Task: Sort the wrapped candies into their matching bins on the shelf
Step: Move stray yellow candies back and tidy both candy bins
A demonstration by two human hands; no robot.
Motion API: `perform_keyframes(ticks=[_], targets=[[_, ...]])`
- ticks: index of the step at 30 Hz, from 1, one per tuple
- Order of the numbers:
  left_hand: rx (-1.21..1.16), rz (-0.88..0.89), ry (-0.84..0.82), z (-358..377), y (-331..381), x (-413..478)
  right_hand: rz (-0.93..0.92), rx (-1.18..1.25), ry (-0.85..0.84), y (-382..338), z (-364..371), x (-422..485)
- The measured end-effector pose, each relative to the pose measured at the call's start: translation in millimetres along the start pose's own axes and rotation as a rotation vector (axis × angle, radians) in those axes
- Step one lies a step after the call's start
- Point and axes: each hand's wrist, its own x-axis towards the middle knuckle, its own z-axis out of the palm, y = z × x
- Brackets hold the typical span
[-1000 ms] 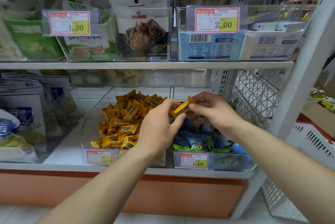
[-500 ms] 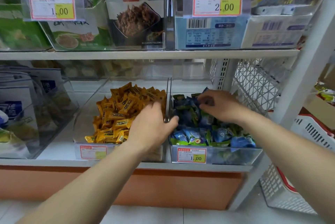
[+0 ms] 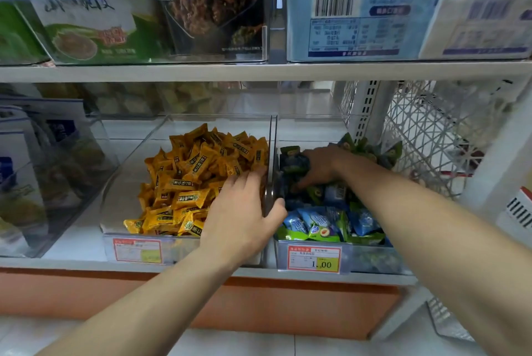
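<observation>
The left grip (image 3: 241, 211) is spread flat, fingers resting on the orange candies (image 3: 195, 171) heaped in the left bin (image 3: 123, 197), thumb hooked over the dividing wall into the right bin (image 3: 371, 262). The right grip (image 3: 321, 167) digs curled fingers into the blue and green candies (image 3: 325, 223) there. I cannot tell whether it pinches one.

The left bin (image 3: 125, 187) has bare room behind and left of its orange candy heap (image 3: 195, 180); above it the upper shelf (image 3: 259, 72) blocks.
</observation>
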Motion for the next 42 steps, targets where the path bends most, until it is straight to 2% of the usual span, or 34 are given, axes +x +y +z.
perform_keyframes(ticks=[4,8,11,13,16,18,22,24,26,29,31,32,33,35,38,42], targets=[[-0.005,-0.012,-0.004,0,1,0,-0.056,-0.017,0.051,-4,9,-2],[-0.008,-0.014,-0.013,1,1,1,-0.12,0.089,-0.061,-7,8,-10],[-0.001,-0.021,-0.021,1,0,1,-0.153,0.159,-0.021,-12,5,-20],[-0.005,-0.022,-0.03,0,0,0,-0.178,0.279,-0.001,-8,2,-27],[-0.01,-0.022,-0.031,1,-1,2,-0.234,0.585,0.05,8,-12,-36],[-0.009,-0.026,-0.031,1,-2,3,-0.198,0.744,0.121,22,-27,-42],[-0.036,-0.039,-0.038,1,-2,3,-0.088,0.645,0.374,56,-46,-47],[-0.042,-0.044,-0.041,0,-1,3,-0.044,0.591,0.414,67,-47,-47],[-0.044,-0.047,-0.045,-1,-1,4,-0.003,0.431,0.341,70,-47,-45],[-0.05,-0.051,-0.051,0,0,4,0.035,0.287,0.14,61,-49,-50],[-0.054,-0.05,-0.046,0,-1,4,0.0,0.239,0.276,51,-50,-52],[-0.054,-0.05,-0.043,0,-1,4,-0.056,0.269,0.377,44,-48,-53],[-0.054,-0.049,-0.04,0,-1,4,-0.116,0.326,0.408,35,-46,-52],[-0.056,-0.048,-0.037,0,0,4,-0.185,0.366,0.241,18,-38,-45],[-0.063,-0.045,-0.035,-1,0,3,-0.143,0.252,-0.05,6,-22,-31],[-0.065,-0.038,-0.035,0,-2,4,-0.09,0.1,-0.186,0,-9,-20]])
